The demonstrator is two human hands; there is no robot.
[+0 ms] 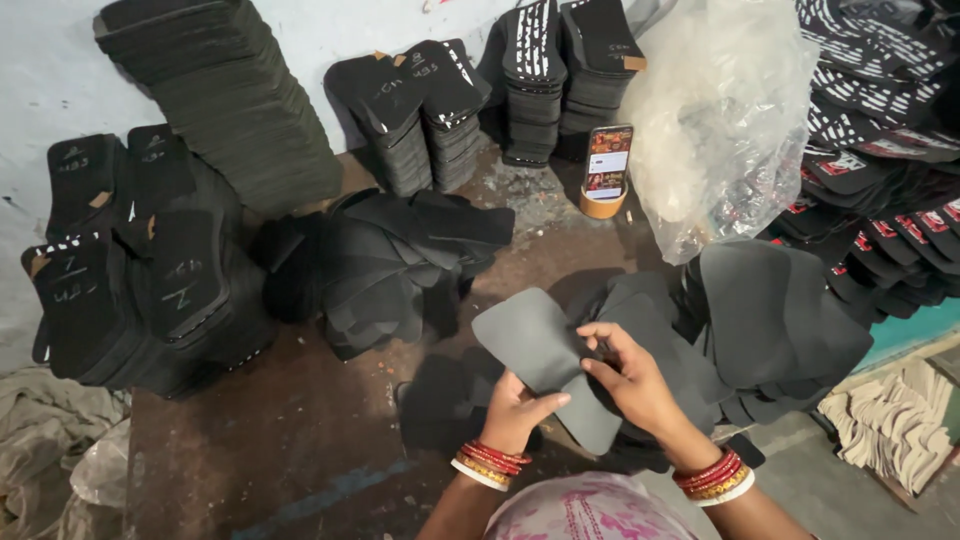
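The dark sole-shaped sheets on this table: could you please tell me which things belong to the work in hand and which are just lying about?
In hand:
- left hand and right hand, both gripping one grey sheet
- loose sheet pile

Lying about:
- phone
- plastic bag
- tall black stack

A sole-shaped sheet (545, 365) of matt dark grey foam, smooth and flexible, is bending slightly between the left hand (520, 410) and right hand (630, 380). Glossy red and gold bangles (492, 463) are shining on both wrists. Stacks of similar black foam pieces (240, 110) are looking dull and slightly dusty, some showing chalky white marks. The table (300, 430) is showing as rough, worn brown wood with scuffs. A crinkled clear plastic bag (720, 110) is catching light. A phone (608, 163) with a glossy screen is standing nearby. Pale creased cloth (45, 440) is lying at the left.
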